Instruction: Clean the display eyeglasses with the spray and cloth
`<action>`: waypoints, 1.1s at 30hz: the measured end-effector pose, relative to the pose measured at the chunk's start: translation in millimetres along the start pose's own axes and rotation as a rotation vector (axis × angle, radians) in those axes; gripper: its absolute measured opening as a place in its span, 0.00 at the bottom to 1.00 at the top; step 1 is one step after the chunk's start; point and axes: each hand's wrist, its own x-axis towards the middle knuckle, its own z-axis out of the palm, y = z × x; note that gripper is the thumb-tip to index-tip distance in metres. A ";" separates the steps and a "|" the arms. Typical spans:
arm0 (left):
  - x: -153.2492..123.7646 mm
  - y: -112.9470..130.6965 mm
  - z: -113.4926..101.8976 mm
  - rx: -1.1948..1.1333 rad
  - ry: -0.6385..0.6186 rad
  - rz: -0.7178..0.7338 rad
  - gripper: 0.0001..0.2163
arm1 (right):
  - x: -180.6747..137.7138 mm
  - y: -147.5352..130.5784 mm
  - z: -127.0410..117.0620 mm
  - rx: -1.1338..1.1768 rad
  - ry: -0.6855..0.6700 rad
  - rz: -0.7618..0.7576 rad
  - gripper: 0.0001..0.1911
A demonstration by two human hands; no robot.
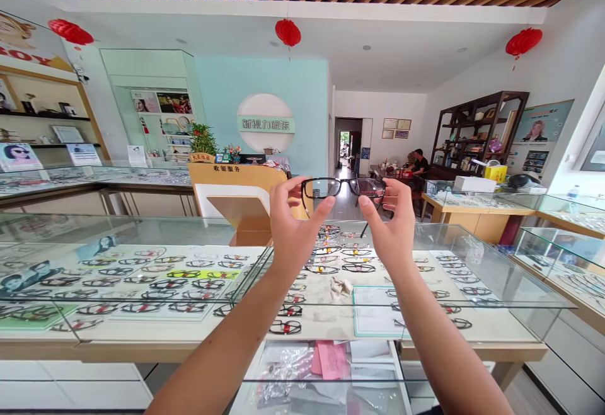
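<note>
Both my arms reach forward above the glass counter, holding up a pair of black-framed eyeglasses. My left hand pinches the left end of the frame, its thumb near the left lens. On the other side, my right hand grips the right end, with its thumb close to the right lens. One temple arm hangs down beside my right thumb. Below them, a glass display case holds rows of spectacle frames, many with red or orange tags. A crumpled whitish cloth lies among them.
An open drawer near me contains plastic bags and pink slips. Beyond the case stands a yellow and white reception desk. More glass counters run along both sides. A person sits at a table in the right background.
</note>
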 end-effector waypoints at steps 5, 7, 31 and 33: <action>-0.1 5.5 1.8 0.083 0.049 0.138 0.28 | -2.7 8.0 1.5 0.076 -0.023 0.067 0.30; -0.1 5.9 2.2 0.098 0.050 0.157 0.27 | -3.2 8.8 1.8 0.090 -0.027 0.088 0.30; -10.6 -28.7 3.5 -0.039 -0.123 -0.073 0.30 | -20.9 25.3 18.7 -0.070 0.070 -0.107 0.34; -17.7 -40.5 5.7 -0.061 -0.115 -0.098 0.31 | -29.0 35.6 24.0 -0.083 0.061 -0.129 0.34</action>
